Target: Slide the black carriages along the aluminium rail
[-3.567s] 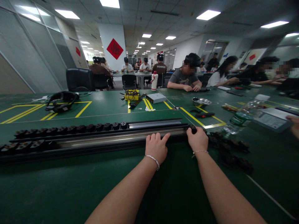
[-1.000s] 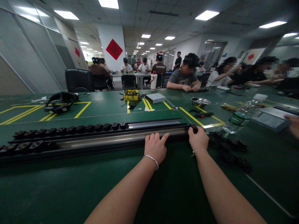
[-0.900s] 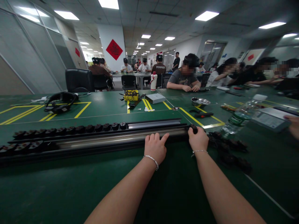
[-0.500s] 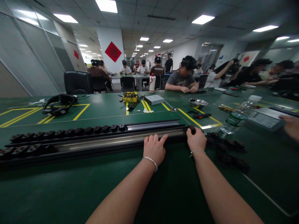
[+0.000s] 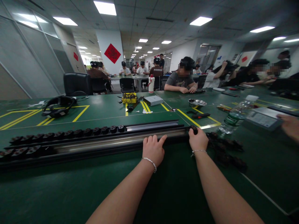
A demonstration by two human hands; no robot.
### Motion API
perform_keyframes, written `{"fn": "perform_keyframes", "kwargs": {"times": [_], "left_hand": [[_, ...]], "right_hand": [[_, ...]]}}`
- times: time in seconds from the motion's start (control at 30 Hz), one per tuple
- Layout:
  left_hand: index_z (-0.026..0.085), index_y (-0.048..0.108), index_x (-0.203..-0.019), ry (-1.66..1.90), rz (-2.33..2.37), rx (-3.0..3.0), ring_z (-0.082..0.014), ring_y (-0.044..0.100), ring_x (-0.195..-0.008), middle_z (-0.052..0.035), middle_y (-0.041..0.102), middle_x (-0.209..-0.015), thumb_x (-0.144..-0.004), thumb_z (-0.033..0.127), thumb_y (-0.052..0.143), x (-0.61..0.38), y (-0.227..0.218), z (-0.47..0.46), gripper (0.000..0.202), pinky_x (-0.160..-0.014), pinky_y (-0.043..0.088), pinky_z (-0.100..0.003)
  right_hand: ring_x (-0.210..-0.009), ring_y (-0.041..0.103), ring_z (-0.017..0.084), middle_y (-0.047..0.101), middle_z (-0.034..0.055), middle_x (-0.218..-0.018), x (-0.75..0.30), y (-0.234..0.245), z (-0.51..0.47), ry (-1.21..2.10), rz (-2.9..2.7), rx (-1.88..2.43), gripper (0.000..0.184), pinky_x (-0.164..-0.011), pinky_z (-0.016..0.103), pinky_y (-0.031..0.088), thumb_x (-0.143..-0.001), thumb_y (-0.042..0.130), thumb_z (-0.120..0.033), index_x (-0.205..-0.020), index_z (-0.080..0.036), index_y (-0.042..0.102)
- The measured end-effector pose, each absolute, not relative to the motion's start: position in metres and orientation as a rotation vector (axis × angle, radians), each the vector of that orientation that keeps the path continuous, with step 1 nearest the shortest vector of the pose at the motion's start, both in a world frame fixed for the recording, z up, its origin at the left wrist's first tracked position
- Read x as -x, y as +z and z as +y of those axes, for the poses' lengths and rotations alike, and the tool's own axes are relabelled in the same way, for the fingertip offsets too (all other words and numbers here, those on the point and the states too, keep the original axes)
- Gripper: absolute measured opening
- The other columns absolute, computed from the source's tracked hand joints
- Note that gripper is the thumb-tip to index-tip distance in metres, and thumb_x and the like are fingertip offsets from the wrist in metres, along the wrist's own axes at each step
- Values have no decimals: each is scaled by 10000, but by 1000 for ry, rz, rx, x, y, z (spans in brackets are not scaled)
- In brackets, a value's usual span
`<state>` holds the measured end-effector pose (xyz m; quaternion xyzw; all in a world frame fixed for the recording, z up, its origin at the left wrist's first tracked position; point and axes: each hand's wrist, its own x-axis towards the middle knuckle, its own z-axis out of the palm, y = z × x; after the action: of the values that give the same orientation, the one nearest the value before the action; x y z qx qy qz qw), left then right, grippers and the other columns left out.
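Two long black rails with shiny metal channels lie side by side on the green table. Across the near rail (image 5: 98, 145) rests my left hand (image 5: 153, 151), its fingers over the near edge and its thumb stretched to the right. At that rail's right end, my right hand (image 5: 198, 139) pinches a small black rounded part (image 5: 193, 128); whether it sits in the channel is hidden. Similar black parts (image 5: 87, 132) stand in a row along the far rail (image 5: 151, 125). Several more (image 5: 29, 151) fill the near rail's left end. A loose pile of black parts (image 5: 230, 155) lies right of my right hand.
A water bottle (image 5: 237, 116) stands beyond the pile, near a grey box (image 5: 263, 118) and another person's hand (image 5: 289, 126). Farther back are a metal bowl (image 5: 197, 102), a white box (image 5: 153, 100), a yellow box with cables (image 5: 129, 98) and a black headset (image 5: 59, 105). A co-worker (image 5: 181, 79) sits opposite.
My right hand has shifted slightly right along the rail end, still pinching the black part. My left hand stays nearly in place on the near rail.
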<state>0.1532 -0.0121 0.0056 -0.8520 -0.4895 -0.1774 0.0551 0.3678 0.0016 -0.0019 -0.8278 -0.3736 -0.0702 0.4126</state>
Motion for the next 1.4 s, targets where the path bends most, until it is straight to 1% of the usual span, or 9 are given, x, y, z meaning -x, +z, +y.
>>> {"fn": "perform_keyframes", "kwargs": {"times": [0.23,0.7,1.4], "left_hand": [[376,368,-1265,-565,-1469,2575,-216,418,-902,-38,489,-946,-764,277,464,-153,2,-10,519,-812,275,-381],[378,375,-1258,-587,-1466,2578,-213,421,-897,-38,489,-945,-756,267,473,-153,2,-11,524,-812,282,-376],[378,347,-1284,-493,-1512,2613,-216,416,-930,-45,493,-980,-783,277,457,-152,8,-13,523,-836,273,-379]], "right_hand": [[-796,558,238,629,126,-870,-368,-1,2,-156,-937,2096,374,-728,343,405,-753,428,-385,-939,-119,614],[-726,534,222,613,113,-788,-367,-1,1,-210,-947,2075,337,-694,336,393,-746,426,-381,-853,-126,619],[-705,528,200,610,99,-775,-371,-3,2,-196,-912,2052,349,-710,338,408,-755,433,-395,-871,-120,615]]}}
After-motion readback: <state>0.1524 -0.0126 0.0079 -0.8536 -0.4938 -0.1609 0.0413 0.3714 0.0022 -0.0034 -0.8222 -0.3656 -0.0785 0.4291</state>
